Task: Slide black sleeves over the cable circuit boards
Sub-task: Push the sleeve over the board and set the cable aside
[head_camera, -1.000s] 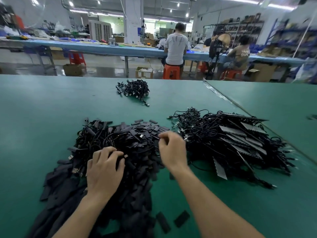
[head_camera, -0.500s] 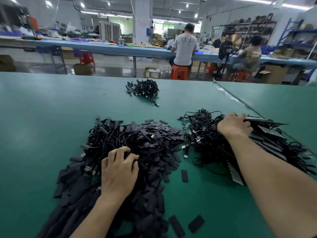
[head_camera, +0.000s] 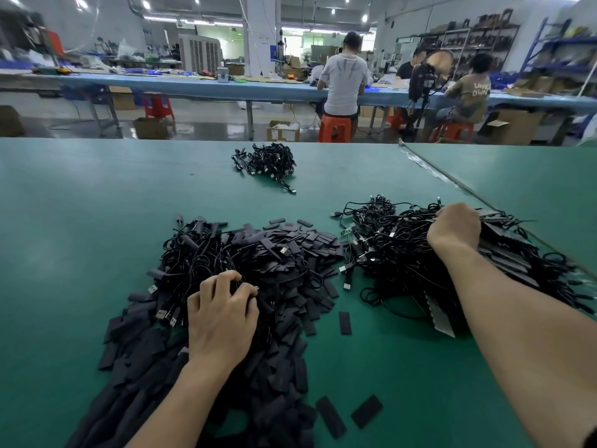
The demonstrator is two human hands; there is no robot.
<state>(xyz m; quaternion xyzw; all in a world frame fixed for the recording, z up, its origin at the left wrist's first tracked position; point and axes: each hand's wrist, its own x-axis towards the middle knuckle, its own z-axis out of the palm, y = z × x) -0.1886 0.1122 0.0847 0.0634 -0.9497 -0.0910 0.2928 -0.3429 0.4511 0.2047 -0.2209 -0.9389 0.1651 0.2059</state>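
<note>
Our left hand [head_camera: 223,315] curls into the near heap of flat black sleeves [head_camera: 284,367] on the green surface [head_camera: 80,221]; our right hand [head_camera: 455,229] curls into the tangled black circuit-board cables [head_camera: 397,253]. Fingertips are buried: we cannot tell either grip. Beyond lies a small cable bundle [head_camera: 268,163].

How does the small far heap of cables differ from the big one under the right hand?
The far heap is small and untouched; the right heap is bigger, with the right hand on it. The far heap lies alone; the right heap adjoins the sleeve pile. Both are black cables.
</note>
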